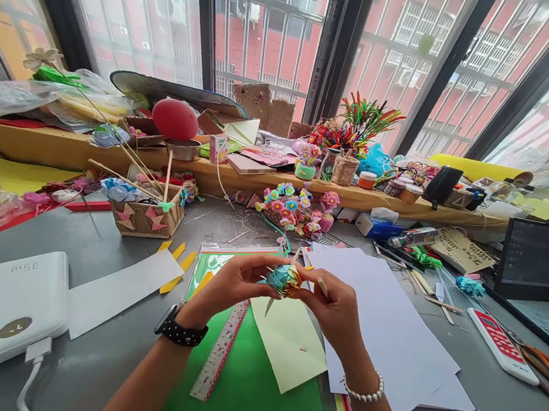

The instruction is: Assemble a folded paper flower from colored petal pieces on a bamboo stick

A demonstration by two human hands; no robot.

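A small folded paper flower [282, 278], blue-green on the left and yellow-orange on the right, is held up between both hands. My left hand [235, 278] grips its blue side with thumb and fingers. On the yellow side, my right hand [335, 307] pinches it, and a short pale stick-like piece [323, 286] pokes out among those fingers. Thin pale points stick out above and below the flower. Beneath the hands lie a pale yellow-green paper sheet [288, 354], a patterned ruler [219, 353] and a green sheet [244, 398].
White paper sheets [388, 335] lie to the right, near a red-and-white calculator [502, 344] and a laptop [538, 259]. A white power bank [16, 309] with a cable is at left. Behind stand a cardboard basket [148, 218], crocheted flowers [287, 203] and a crowded ledge [248, 180].
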